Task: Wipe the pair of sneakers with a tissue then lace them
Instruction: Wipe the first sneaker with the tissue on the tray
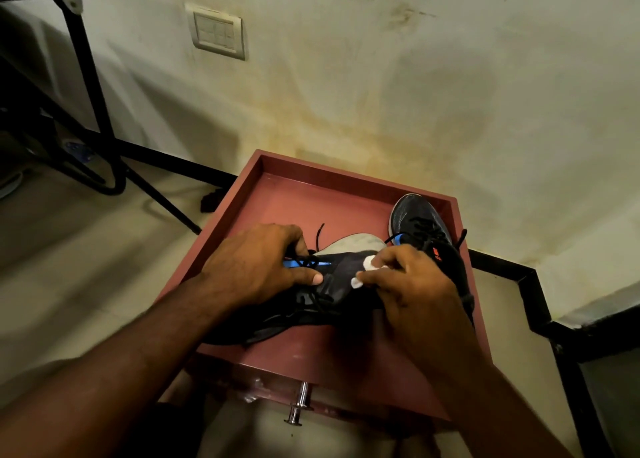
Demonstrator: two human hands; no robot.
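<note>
A black sneaker [332,302] with blue accents lies on its side across the reddish drawer-like tray [311,194], its pale sole turned away from me. My left hand [256,267] grips its upper near the laces, thumb pressed on the side. My right hand [415,284] pinches a small white tissue [367,267] against the shoe's side. The second black sneaker [420,222] stands at the tray's far right, toe pointing away, partly hidden behind my right hand. A loose black lace end [318,232] sticks up beyond my left hand.
The tray sits on a pale floor against a stained wall, with a metal knob [299,402] on its near face. A black metal table frame [93,111] stands at the left. A dark skirting runs along the wall base at the right.
</note>
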